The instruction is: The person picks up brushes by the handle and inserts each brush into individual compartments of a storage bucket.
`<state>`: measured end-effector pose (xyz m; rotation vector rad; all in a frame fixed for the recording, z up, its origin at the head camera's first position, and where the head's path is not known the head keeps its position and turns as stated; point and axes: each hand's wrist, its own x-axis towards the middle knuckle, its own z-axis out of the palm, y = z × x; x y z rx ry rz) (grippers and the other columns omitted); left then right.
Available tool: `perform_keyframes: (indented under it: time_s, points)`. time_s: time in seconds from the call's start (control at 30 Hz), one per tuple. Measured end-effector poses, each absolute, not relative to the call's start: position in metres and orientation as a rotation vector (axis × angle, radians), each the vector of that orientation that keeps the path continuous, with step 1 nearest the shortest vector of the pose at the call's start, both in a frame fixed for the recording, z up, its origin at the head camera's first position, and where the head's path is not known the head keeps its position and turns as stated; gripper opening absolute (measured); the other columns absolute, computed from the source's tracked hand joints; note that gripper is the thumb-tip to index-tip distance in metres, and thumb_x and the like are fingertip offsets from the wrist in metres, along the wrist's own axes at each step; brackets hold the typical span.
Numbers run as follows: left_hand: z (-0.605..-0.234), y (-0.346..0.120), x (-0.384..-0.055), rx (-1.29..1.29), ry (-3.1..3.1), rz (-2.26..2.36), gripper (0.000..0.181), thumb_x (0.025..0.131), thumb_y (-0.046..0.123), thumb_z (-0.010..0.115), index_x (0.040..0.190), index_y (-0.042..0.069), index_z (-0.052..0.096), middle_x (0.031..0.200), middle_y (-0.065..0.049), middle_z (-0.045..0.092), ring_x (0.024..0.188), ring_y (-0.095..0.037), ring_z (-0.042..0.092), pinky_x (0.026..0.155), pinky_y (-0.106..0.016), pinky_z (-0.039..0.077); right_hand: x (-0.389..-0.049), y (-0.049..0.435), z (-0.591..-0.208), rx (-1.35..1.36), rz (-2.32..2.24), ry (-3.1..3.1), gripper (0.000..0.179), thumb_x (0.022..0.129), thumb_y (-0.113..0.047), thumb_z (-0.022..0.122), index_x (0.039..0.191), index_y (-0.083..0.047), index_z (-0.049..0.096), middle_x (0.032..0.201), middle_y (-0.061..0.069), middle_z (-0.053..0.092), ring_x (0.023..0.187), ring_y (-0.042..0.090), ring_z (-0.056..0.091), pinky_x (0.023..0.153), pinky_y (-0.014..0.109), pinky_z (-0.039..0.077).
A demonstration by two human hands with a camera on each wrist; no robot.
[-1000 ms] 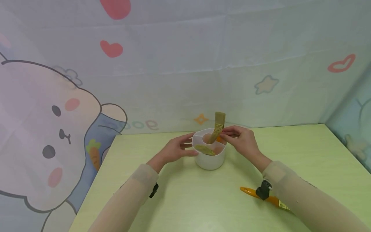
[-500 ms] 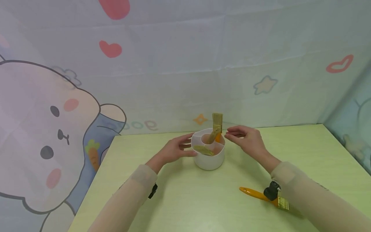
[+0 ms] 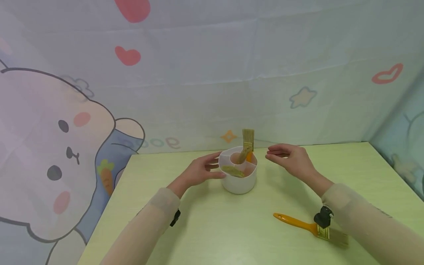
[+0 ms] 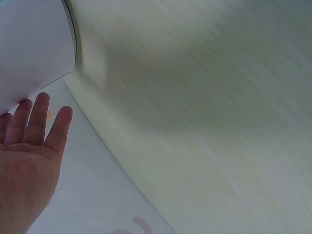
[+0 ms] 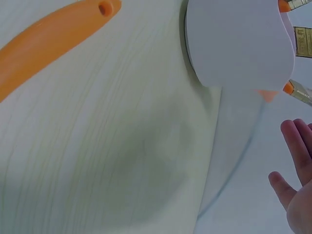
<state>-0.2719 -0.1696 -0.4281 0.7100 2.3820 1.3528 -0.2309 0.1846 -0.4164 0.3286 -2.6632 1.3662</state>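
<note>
A white round holder (image 3: 239, 186) with divided compartments stands on the table. Inside it are three paintbrushes, bristles up: an upright paintbrush (image 3: 248, 137) at the back right, a leaning paintbrush (image 3: 244, 155) in the middle ring and a tilted paintbrush (image 3: 233, 171) at the front left. My left hand (image 3: 197, 172) rests against the holder's left side; in the left wrist view its fingers (image 4: 37, 119) are straight along the white wall. To the right of the holder, apart from it, my right hand (image 3: 293, 161) hovers with loose fingers and nothing in them.
Another paintbrush with an orange handle (image 3: 294, 222) lies on the table (image 3: 212, 232) at the front right, partly overlapped by the right wrist's black camera (image 3: 323, 216). Behind the table's back edge hangs a printed cloth (image 3: 198, 106).
My right hand has let go of the upright paintbrush at the holder's back right and drawn away to the right. The left hand has stayed at the holder.
</note>
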Motion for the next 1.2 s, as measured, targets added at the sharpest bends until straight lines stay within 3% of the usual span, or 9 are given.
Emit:
perform_keyframes:
  time_s: [0.7, 0.83, 1.07, 1.2]
  points:
    - [-0.428, -0.166, -0.268, 0.693, 2.422, 1.349, 0.08, 0.092, 0.02, 0.088, 0.162, 0.019, 0.049, 0.162, -0.004, 0.052, 0.143, -0.031, 0.057, 0.119, -0.047, 0.047, -0.215, 0.217, -0.418, 0.348, 1.24, -2.746, 0.044, 0.099, -0.033, 0.08, 0.131, -0.003, 0.074, 0.118, 0.012, 0.08, 0.107, 0.03, 0.076, 0.083, 0.017, 0.057]
    - [-0.426, -0.165, -0.266, 0.677, 2.457, 1.311, 0.081, 0.093, 0.023, 0.088, 0.163, 0.018, 0.048, 0.163, -0.004, 0.051, 0.142, -0.03, 0.058, 0.119, -0.046, 0.047, -0.212, 0.222, -0.42, 0.358, 1.206, -2.776, 0.045, 0.099, -0.035, 0.08, 0.131, -0.004, 0.074, 0.118, 0.009, 0.08, 0.106, 0.028, 0.077, 0.087, 0.025, 0.059]
    - [-0.425, -0.164, -0.264, 0.659, 2.483, 1.287, 0.08, 0.093, 0.024, 0.087, 0.162, 0.018, 0.049, 0.163, -0.004, 0.052, 0.142, -0.031, 0.058, 0.119, -0.045, 0.047, -0.201, 0.227, -0.422, 0.443, 1.13, -2.844, 0.048, 0.099, -0.038, 0.079, 0.134, -0.005, 0.073, 0.123, 0.012, 0.078, 0.112, 0.031, 0.075, 0.097, 0.056, 0.06]
    - [-0.426, -0.164, -0.264, 0.649, 2.487, 1.288, 0.08, 0.092, 0.024, 0.088, 0.162, 0.019, 0.049, 0.163, -0.005, 0.051, 0.142, -0.032, 0.058, 0.12, -0.046, 0.047, -0.191, 0.23, -0.423, 0.505, 1.092, -2.858, 0.047, 0.099, -0.036, 0.08, 0.134, -0.005, 0.073, 0.125, 0.014, 0.077, 0.113, 0.031, 0.075, 0.099, 0.061, 0.059]
